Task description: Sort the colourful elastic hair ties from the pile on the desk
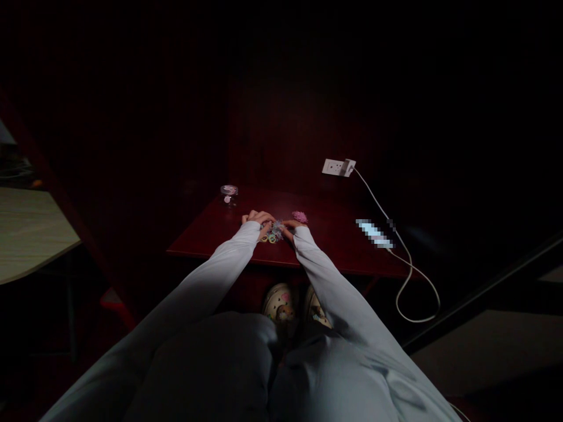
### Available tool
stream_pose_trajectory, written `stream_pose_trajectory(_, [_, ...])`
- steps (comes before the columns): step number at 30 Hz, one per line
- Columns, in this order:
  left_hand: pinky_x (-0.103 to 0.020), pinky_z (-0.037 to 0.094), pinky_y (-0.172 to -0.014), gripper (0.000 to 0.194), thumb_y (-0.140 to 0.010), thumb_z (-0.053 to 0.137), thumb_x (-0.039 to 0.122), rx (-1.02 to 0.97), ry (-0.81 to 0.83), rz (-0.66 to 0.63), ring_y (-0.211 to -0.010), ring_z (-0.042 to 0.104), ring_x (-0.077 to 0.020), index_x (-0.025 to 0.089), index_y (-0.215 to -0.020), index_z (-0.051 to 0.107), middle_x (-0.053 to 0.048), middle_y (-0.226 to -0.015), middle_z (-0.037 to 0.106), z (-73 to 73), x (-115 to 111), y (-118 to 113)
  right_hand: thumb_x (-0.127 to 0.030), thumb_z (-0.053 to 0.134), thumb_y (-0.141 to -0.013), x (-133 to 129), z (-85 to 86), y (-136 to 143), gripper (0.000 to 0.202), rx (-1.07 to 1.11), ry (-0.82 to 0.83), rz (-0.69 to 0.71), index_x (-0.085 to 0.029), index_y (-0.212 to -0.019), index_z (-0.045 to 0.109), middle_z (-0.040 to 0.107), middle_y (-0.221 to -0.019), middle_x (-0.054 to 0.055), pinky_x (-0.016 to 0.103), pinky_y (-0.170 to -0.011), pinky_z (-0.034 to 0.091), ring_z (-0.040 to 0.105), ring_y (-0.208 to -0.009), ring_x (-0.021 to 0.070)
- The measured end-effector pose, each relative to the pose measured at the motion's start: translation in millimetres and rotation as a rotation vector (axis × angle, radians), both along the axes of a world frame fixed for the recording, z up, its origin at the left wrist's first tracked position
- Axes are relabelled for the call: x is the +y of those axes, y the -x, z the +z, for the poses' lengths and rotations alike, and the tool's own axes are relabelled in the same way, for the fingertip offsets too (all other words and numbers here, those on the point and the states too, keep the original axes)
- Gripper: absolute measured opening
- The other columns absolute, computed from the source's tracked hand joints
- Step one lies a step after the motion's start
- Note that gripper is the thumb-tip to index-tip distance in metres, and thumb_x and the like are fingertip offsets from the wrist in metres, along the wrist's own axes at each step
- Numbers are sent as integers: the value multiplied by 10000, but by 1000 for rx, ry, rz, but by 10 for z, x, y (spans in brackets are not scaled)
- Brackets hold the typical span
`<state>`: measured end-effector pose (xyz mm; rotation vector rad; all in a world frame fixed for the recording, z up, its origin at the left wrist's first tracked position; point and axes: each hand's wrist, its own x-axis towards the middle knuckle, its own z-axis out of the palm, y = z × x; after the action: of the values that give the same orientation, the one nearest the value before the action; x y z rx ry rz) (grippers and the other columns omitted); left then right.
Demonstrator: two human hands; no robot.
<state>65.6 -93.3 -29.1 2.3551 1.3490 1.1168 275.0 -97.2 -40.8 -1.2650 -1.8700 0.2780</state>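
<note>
A small pile of pale, multicoloured hair ties (278,230), with yellowish and greenish rings at its near side, lies close to the front edge of the dark red table. From the left, my left hand (258,219) bends its fingers in around the pile. My right hand (290,227) closes on it from the other side, thumb and fingers at the ties. Which single ties the fingertips hold is too small to tell. Just beyond my right hand sits a separate pink bunch (299,217), apparently of ties too.
At the table's back left stands a clear lidded jar (229,194). A lit phone (375,233) lies on the right, its white cable (411,264) looping past the table edge to a wall socket (338,167). A pale wooden tabletop (35,231) is at far left.
</note>
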Motion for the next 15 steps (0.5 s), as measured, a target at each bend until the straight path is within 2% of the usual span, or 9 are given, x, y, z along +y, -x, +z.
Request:
stream_pose_trajectory(5, [-447, 314, -1011, 116, -929, 728, 352, 9, 1, -26, -1173, 542, -269, 309, -1011, 798, 7, -1270, 764, -6, 8, 13, -430, 741, -913, -31, -7, 4, 266, 52, -4, 2, -223, -1039, 851, 830, -1037, 107, 426, -984, 595, 763, -996, 280])
stream_pose_trajectory(12, [-458, 309, -1005, 39, -916, 746, 276, 10, 11, 9, -1201, 545, -278, 274, -888, 773, 2, -1277, 770, -24, 29, 22, -436, 721, -913, -31, -21, 10, 297, 133, 15, -26, -198, -1032, 851, 825, -978, 105, 408, -927, 620, 777, -931, 278])
stream_pose_trajectory(15, [-456, 309, -1002, 58, -916, 729, 246, 16, 21, 9, -1205, 550, -281, 280, -938, 770, -1, -1286, 764, -10, 28, 33, -462, 716, -912, -38, -11, 13, 311, 167, 20, -42, -201, -1012, 851, 826, -947, 93, 389, -881, 631, 777, -885, 267])
